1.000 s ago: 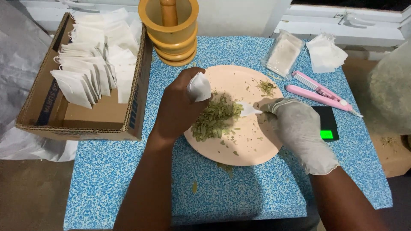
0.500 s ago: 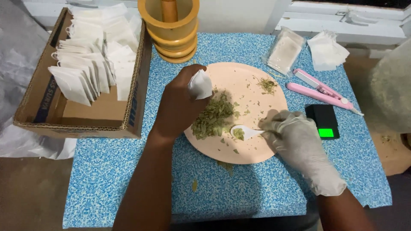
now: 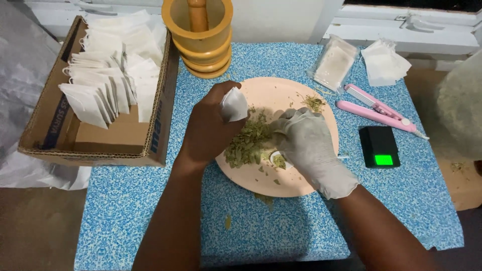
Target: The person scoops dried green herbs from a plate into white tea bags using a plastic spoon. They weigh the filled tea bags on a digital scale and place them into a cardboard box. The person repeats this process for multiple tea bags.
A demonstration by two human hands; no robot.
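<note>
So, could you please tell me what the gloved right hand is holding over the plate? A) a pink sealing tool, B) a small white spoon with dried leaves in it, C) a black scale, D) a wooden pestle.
B: the right hand holds a small white spoon carrying dried green leaves above the pink plate.

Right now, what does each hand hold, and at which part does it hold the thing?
The left hand grips a small white bag by its lower part, the top sticking out. The gloved right hand holds a white spoon by its handle, hidden under the glove.
</note>
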